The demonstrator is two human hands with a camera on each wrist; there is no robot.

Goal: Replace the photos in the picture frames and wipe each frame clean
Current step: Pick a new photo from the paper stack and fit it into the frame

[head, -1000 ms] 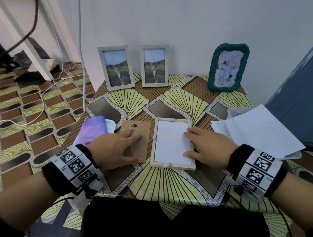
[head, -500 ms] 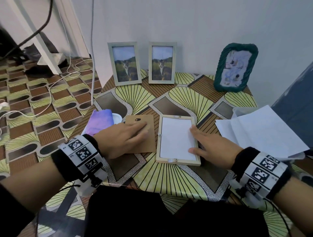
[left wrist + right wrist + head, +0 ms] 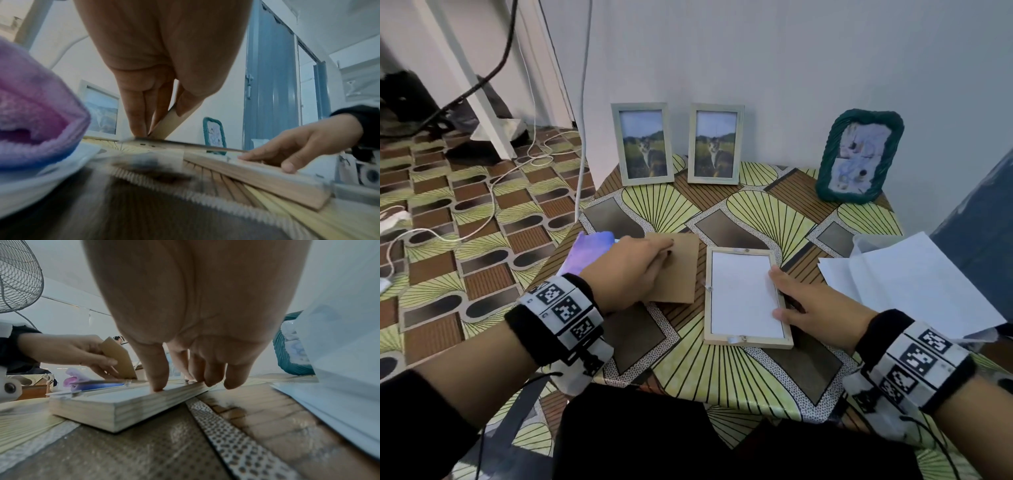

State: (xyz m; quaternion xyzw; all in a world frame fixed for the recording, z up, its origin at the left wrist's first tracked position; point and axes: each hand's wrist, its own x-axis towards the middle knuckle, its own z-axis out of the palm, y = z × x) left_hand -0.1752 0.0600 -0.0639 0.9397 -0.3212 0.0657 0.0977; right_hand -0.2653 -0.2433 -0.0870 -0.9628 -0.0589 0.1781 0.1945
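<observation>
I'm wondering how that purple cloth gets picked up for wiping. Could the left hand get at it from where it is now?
Probably yes. The purple cloth lies just beside the left hand with nothing between them, but that hand is pinching the brown backing board and would likely have to put it down first.

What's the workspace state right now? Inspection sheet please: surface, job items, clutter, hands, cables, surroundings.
Surface: table under a patterned green and brown cover.
Job's things: wooden frame lying face down, white sheet showing inside; brown backing board to its left; two cat-photo frames and a green frame upright at the wall; purple cloth.
Clutter: loose white papers at the table's right.
Hands: left hand pinches the backing board's stand flap; right hand rests fingers on the wooden frame's right edge.
Cables: white and dark cables on the floor, one down the wall.
Surroundings: fan, blue door.
</observation>
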